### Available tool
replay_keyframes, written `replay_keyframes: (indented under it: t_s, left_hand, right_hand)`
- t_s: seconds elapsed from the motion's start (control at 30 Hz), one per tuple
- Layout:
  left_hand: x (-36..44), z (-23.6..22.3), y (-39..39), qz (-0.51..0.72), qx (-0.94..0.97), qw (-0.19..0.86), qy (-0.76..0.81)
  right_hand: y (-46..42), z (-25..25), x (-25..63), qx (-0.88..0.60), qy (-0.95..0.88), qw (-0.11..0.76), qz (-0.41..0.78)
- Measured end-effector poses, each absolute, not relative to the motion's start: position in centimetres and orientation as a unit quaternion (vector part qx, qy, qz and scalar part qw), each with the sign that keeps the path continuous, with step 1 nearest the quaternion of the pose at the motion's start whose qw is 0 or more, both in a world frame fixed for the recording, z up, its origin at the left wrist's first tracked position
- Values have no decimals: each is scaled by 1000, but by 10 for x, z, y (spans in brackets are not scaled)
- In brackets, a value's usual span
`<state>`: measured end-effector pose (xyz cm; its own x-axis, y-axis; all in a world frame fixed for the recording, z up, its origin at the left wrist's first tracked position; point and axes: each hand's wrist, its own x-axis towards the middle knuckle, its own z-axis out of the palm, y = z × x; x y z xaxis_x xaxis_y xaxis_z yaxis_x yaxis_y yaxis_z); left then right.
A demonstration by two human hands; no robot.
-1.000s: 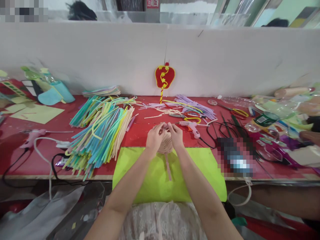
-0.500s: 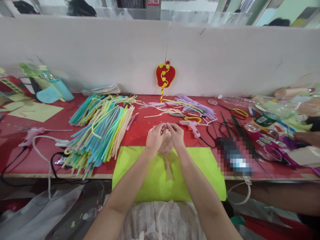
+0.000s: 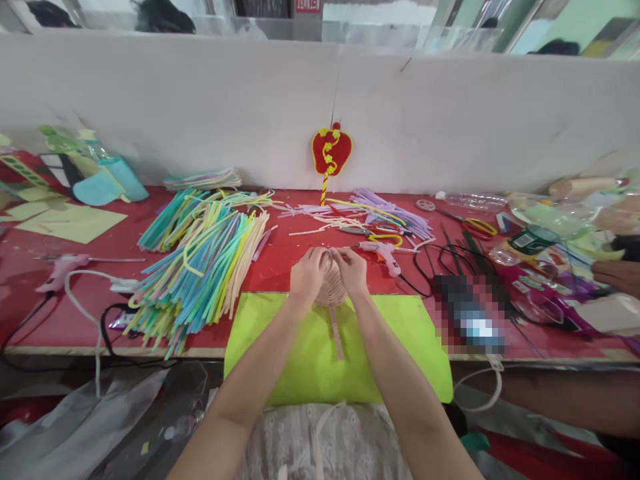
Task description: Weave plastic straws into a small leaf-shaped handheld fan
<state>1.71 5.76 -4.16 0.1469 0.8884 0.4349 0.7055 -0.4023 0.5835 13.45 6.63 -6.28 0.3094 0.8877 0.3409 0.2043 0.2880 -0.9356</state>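
A pale pink fan-shaped piece made of pipe cleaners [image 3: 331,290] lies between my hands, its twisted handle [image 3: 337,337] pointing toward me over a lime-green sheet [image 3: 400,347]. My left hand [image 3: 309,273] is closed with its fingertips on the far edge of the fan. From the other side my right hand [image 3: 351,270] pinches the same far edge, the fingertips of both hands almost meeting. What exactly the fingertips pinch there is too small to make out. A pink glue gun [image 3: 386,257] rests just right of my right hand.
Bundled colourful pipe cleaners [image 3: 200,267] lie on the left; purple ones [image 3: 395,210] lie behind my hands. A red fan [image 3: 332,152] stands against the white partition [image 3: 200,113]. Scissors [image 3: 480,227], a blurred-out device [image 3: 470,313], bottles and another person's hand [image 3: 617,273] are on the right.
Both hands stay at the far edge of the fan; the fingers have shifted slightly, the left hand a little to the left. The fan has hardly moved.
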Motion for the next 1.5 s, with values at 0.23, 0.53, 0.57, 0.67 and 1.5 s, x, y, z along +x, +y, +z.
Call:
replay_keyframes:
  t_s: [0.23, 0.53, 0.57, 0.67, 1.5]
  left_hand:
    - [13, -45, 71, 427, 747, 155, 485]
    - [11, -48, 76, 442, 739, 204, 467]
    - [11, -48, 77, 441, 738, 210, 465]
    - [11, -50, 77, 447, 730, 221, 467]
    - [14, -49, 67, 481, 707, 228, 465]
  right_hand:
    - [64, -60, 132, -536, -528, 599, 274]
    - [65, -61, 132, -550, -517, 599, 268]
    - [65, -61, 132, -550, -517, 598, 270]
    - [64, -61, 131, -547, -515, 598, 281]
    - [67, -65, 132, -508, -442, 650, 352]
